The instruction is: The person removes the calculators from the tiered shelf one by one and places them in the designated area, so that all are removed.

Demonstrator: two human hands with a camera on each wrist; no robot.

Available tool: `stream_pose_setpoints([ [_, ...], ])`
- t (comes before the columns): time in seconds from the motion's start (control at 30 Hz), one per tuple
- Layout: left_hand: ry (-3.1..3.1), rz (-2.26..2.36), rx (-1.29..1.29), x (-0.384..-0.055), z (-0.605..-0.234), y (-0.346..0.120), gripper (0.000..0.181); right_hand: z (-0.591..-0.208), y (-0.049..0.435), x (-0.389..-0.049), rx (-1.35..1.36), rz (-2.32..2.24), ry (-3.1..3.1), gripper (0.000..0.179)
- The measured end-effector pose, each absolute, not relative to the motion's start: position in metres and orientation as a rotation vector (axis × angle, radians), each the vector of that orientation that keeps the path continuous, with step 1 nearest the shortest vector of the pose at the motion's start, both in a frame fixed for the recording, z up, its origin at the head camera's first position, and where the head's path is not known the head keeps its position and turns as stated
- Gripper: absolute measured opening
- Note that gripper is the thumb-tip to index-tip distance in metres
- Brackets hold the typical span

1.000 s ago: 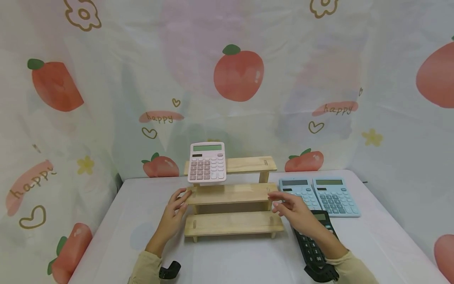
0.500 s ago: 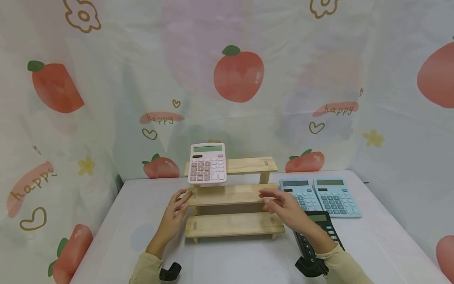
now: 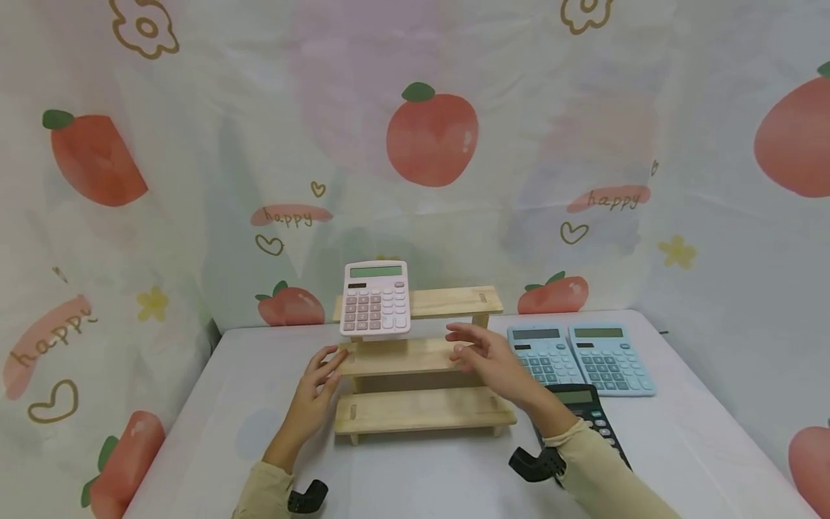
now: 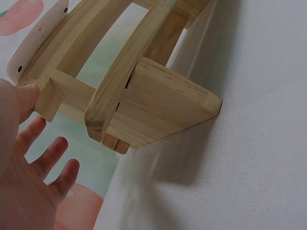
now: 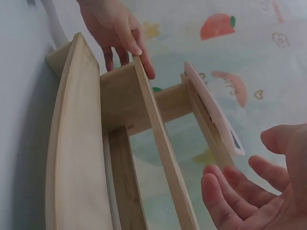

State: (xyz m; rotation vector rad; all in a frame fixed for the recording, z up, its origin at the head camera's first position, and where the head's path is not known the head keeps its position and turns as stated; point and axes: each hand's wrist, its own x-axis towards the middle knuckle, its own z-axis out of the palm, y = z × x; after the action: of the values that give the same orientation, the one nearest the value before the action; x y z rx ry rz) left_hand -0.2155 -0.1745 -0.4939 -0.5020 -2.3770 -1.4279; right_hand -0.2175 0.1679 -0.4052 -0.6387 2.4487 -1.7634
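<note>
Wooden rack (image 3: 402,358), relaxed left grip (image 3: 313,396) against its end, right grip (image 3: 494,367) half-spread, empty palm (image 5: 283,206) only in right-wrist view.

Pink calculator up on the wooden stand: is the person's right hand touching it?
Apart. The head view shows a clear gap between the right hand and the pink calculator, with the wooden stand visible between them.

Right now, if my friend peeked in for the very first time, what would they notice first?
Probably the big red fruit printed high in the middle of the wall. Next, perhaps, the pink calculator on the top board of the wooden shelf, toward its left end, with the left fingers touching the middle board below. Then maybe the two blue calculators, side by side on the table, right of the shelf.
</note>
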Motion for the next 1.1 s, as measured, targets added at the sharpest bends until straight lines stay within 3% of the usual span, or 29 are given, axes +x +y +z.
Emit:
stream_pose_setpoints([
  [1.1, -2.367, -1.434, -0.496, -0.215, -0.494, -0.174, 0.039, -0.393, 0.096, -0.248, -0.493, -2.014, 2.158, 0.052],
])
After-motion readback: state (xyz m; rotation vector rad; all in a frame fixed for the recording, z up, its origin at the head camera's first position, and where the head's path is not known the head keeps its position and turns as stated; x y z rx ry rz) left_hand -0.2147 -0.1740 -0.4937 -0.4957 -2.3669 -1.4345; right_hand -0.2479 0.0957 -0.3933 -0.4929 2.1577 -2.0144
